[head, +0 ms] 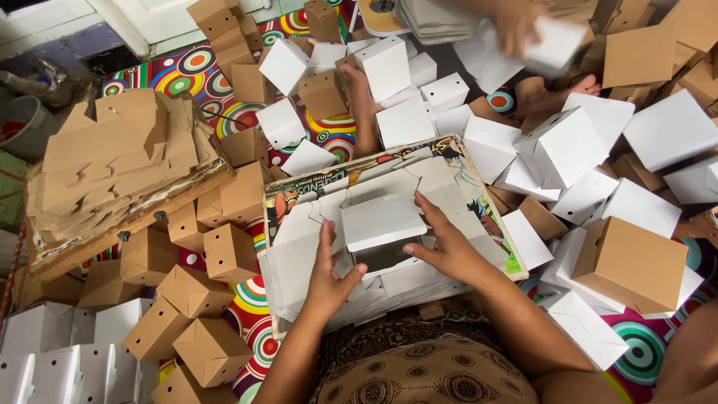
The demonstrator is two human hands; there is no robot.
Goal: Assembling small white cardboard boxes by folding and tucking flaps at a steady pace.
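Small white cardboard box (380, 233), half folded, with top flap lying flat and dark open hollow showing below it. Sits in the middle of a stack of flat white cardboard blanks (299, 247). Held on both sides: left hand (327, 273) against left wall, right hand (446, 243) against right wall, fingers spread.

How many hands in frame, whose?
3. The wearer's left hand and right hand fold a half-formed white box on the board. Another person's hand holds a white box at the top edge; their other hand may be hidden.
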